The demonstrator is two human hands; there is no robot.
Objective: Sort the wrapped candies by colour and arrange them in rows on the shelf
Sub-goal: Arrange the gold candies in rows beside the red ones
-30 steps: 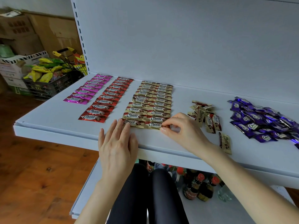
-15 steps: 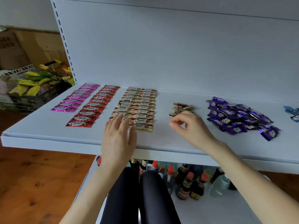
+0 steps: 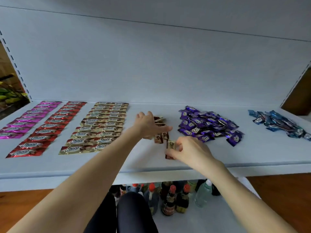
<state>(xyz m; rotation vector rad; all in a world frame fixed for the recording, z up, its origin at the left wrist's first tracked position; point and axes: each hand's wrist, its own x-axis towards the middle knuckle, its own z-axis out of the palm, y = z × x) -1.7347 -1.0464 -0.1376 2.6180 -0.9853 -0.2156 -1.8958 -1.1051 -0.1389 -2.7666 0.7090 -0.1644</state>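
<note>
The right hand point(image 3: 193, 153), nearest the shelf's front lip, pinches one gold-wrapped candy point(image 3: 171, 145) between thumb and fingertips, the wrapper standing on end just clear of the shelf point(image 3: 117, 163). Just beyond it the left hand point(image 3: 148, 126) lies spread and flat over the loose gold candies point(image 3: 159, 139), fingers straight and gripping nothing that I can see. The step in hand looks to be feeding the last gold pieces into the gold rows point(image 3: 101, 126) to the left. To do it well, turn the held candy so its "Choco" print reads the same way as its neighbours, carry it low across, and lay it at the near end of the double column, edge to edge without overlapping. The wrappers look slick and light, so a sleeve or wrist dragged over the finished rows would probably skew them; set the piece down from above. Left of the gold stand a red row point(image 3: 48, 128) and a pink row point(image 3: 28, 118), both tidy. To the right a purple heap point(image 3: 207, 125) and, further along, a blue heap point(image 3: 279, 123) lie unsorted, so much of the task remains. The shelf is pale, smooth and flat. Below it, bottles point(image 3: 170, 202) with red caps stand on a lower shelf point(image 3: 218, 216) beside the person's dark-clad knees point(image 3: 134, 214). Behind rises a plain back panel point(image 3: 151, 64); wooden floor point(image 3: 277, 190) shows at the sides, and green and yellow packets point(image 3: 8, 96) sit far left.
</note>
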